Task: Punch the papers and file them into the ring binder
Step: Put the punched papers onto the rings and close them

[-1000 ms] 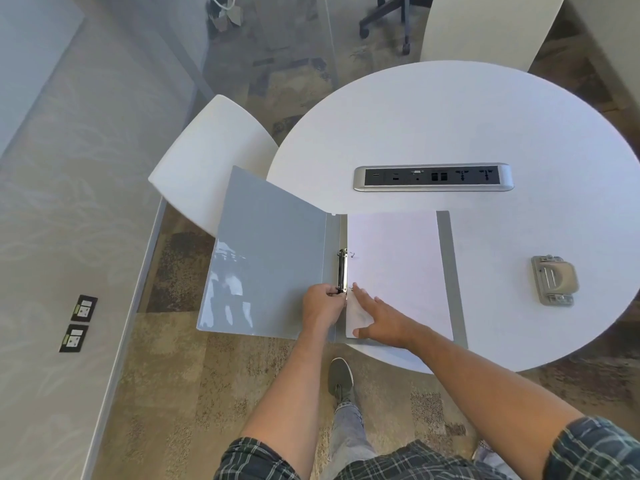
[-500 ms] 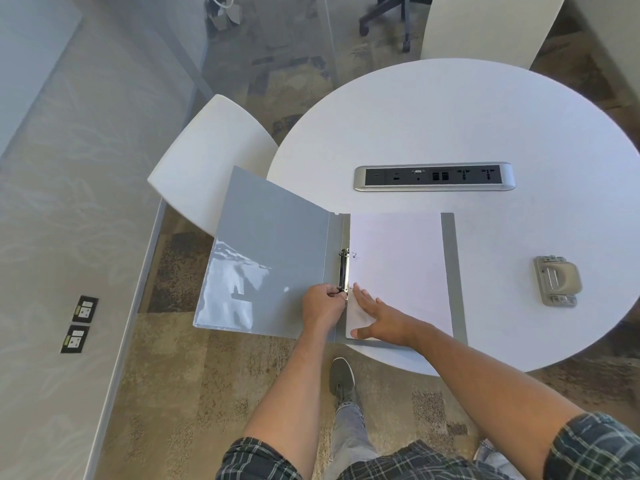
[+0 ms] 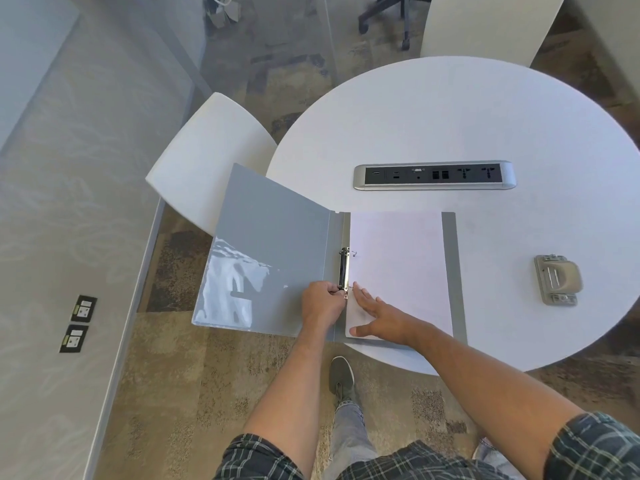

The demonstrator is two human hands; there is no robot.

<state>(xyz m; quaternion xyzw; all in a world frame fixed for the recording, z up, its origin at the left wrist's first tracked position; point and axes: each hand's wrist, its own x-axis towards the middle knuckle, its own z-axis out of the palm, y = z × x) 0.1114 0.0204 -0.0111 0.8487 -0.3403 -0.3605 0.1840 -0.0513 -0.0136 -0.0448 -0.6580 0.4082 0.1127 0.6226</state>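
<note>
A round white table [image 3: 450, 109] stood on patterned brown carpet [image 3: 180, 382]. A silver socket strip [image 3: 434, 175] was set into its top. A white chair [image 3: 207, 157] stood at the table's left edge and another white chair [image 3: 481, 22] at its far side. Beyond were the wheeled legs of an office chair [image 3: 384, 12]. Two wall sockets [image 3: 78, 323] sat low on the grey wall at left.

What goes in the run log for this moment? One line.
step: filing | left hand: pinching ring mechanism | right hand: flat on papers | hole punch: untouched
</note>
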